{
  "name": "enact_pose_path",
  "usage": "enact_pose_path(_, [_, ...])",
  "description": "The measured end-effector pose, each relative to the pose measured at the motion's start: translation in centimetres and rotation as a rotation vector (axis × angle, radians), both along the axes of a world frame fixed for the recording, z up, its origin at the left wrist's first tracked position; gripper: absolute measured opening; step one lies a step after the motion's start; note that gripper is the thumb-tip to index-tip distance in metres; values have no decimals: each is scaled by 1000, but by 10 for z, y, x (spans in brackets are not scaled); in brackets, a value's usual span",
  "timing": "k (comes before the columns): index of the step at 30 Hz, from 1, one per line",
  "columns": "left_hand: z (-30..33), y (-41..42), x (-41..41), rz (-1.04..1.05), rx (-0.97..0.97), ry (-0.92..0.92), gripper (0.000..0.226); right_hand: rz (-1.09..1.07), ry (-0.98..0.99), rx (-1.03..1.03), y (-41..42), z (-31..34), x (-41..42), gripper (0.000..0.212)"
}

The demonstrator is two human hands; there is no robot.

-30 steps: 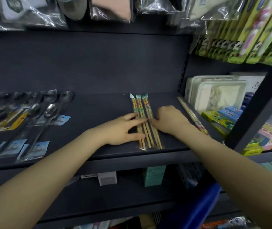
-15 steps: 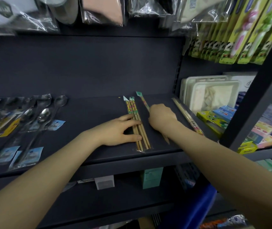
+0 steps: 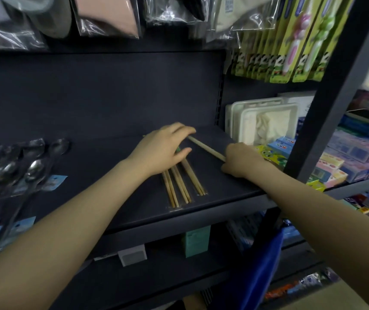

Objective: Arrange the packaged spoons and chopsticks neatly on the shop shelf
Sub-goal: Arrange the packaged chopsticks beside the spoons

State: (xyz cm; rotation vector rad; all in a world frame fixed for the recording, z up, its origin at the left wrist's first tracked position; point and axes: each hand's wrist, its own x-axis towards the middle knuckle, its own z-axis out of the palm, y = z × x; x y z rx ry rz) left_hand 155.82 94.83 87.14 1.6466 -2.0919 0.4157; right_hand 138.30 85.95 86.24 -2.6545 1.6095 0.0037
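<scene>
While our left hand lies over the upper ends of three packaged chopstick pairs on the dark shelf, its fingers loosely bent and pressing rather than gripping, our right hand curls around the near end of a fourth chopstick pack just beside them. Packaged spoons lie well apart at the shelf's left end.

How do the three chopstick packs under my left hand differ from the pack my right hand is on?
The three chopstick packs lie side by side mid-shelf under the left hand. The single chopstick pack lies apart, slanting toward the right hand, which covers its near end. All hold pale wooden sticks.
</scene>
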Motion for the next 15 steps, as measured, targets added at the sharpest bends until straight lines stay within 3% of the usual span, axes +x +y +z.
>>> enact_pose_path(4, [12,-11,-3,-33,76,-237,54,251,-116,-115,12,10,1,27])
enact_pose_path(7, [15,-6,-4,9,85,-248,39,526,-217,-444,24,23,1,36])
enact_pose_path(9, [15,3,-5,28,168,18,27,607,-294,-736,27,30,1,27])
enact_pose_path(11, [11,12,-8,1,297,563,21,543,-525,-892,26,29,2,35])
enact_pose_path(13, [11,23,-13,-58,415,1104,19,406,-777,-830,25,28,3,57])
enact_pose_path(15, [11,31,-16,-120,475,1320,22,339,-1023,-534,25,30,8,62])
